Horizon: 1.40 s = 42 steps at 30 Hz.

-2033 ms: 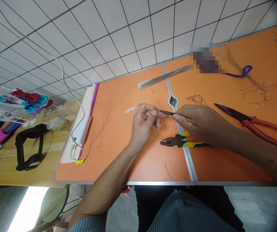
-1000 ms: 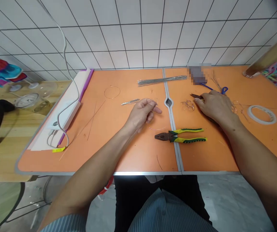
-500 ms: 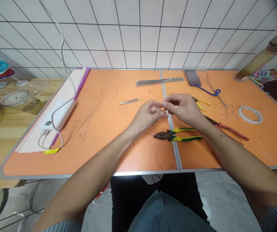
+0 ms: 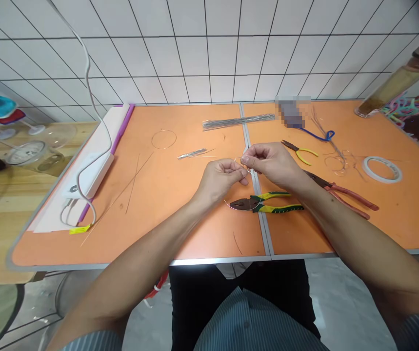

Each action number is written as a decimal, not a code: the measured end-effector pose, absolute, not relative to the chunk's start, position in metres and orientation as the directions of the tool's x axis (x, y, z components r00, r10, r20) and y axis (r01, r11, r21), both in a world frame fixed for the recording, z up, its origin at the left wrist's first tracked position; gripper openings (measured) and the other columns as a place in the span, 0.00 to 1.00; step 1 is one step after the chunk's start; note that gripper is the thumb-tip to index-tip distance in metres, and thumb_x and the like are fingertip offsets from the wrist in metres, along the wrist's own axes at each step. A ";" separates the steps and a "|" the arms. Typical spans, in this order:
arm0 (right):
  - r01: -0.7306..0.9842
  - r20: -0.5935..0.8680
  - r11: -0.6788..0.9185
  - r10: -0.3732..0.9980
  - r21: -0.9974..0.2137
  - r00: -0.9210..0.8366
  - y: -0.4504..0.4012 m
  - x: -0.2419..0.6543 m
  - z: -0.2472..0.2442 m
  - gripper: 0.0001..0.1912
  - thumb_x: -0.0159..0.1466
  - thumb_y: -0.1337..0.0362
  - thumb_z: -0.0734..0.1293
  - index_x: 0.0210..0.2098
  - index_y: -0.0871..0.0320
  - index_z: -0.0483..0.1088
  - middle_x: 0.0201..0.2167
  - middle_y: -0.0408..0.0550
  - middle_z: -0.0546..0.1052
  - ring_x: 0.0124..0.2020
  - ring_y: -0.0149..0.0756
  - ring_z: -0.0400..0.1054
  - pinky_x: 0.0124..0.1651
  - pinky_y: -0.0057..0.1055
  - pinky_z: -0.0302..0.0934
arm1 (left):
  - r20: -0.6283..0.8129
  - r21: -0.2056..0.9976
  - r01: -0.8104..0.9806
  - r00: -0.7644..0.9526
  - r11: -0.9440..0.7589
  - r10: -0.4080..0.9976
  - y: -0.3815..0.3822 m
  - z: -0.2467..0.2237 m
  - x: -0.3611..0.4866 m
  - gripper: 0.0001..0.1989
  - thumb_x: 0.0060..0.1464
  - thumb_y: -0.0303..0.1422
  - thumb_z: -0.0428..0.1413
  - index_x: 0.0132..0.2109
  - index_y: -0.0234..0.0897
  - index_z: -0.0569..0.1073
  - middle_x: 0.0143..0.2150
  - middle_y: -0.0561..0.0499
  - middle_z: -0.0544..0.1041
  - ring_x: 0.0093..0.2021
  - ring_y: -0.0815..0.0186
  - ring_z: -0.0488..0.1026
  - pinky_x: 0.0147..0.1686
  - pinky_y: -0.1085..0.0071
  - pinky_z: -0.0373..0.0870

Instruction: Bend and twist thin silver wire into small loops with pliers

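Surface: orange folding table (image 4: 129,243) against a white tiled wall (image 4: 209,58).
Hands: left hand (image 4: 220,180) and right hand (image 4: 271,163) together, fingertips pinching a thin wire (image 4: 239,161) above the table's centre seam.
Arms: left forearm (image 4: 132,239) and right forearm (image 4: 344,229) angle inward from the near edge.
Nearby: combination pliers (image 4: 268,204) lie just below the hands, untouched; red-handled pliers (image 4: 341,192) lie to the right.

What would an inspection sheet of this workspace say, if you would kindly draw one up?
Surface: orange table with a metal centre seam.
Job's things: thin wire pinched between both hands.
Clutter: green-and-yellow pliers, red-handled pliers, tape roll, bundle of straight wires.
Grippers: left hand and right hand meet at the fingertips.
Cables: white cable running to a white power strip.
Surroundings: white tiled wall, glass bottle.
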State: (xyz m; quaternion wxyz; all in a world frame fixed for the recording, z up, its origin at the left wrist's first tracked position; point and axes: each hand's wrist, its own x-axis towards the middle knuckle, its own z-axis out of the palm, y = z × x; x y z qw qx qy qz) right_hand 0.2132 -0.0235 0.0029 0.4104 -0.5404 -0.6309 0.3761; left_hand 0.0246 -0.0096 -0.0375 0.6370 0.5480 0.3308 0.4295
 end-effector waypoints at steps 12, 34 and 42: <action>0.234 0.008 0.038 0.991 -0.971 -0.130 -0.021 0.216 0.001 0.28 0.59 0.37 0.83 0.32 0.55 0.78 0.27 0.45 0.78 0.28 0.33 0.69 0.34 0.34 0.65 | -0.073 0.980 -0.134 0.446 0.147 0.892 -0.002 -0.039 0.019 0.14 0.50 0.41 0.74 0.29 0.38 0.81 0.27 0.46 0.85 0.19 0.75 0.52 0.22 0.70 0.44; 0.357 0.068 0.064 0.998 -0.932 -0.001 -0.027 0.205 -0.005 0.10 0.64 0.58 0.78 0.32 0.57 0.80 0.25 0.45 0.80 0.26 0.32 0.72 0.31 0.30 0.62 | -0.063 0.977 -0.169 0.346 0.128 0.936 0.010 -0.031 0.008 0.25 0.52 0.54 0.75 0.40 0.36 0.86 0.40 0.44 0.87 0.30 0.71 0.71 0.32 0.73 0.71; 0.383 0.075 0.075 0.997 -0.921 -0.016 -0.030 0.201 -0.008 0.16 0.63 0.49 0.80 0.32 0.56 0.80 0.21 0.43 0.77 0.25 0.35 0.72 0.31 0.32 0.62 | -0.007 0.981 -0.179 0.368 0.078 0.930 0.015 -0.024 0.004 0.20 0.52 0.48 0.77 0.40 0.35 0.87 0.37 0.47 0.85 0.33 0.70 0.75 0.35 0.73 0.76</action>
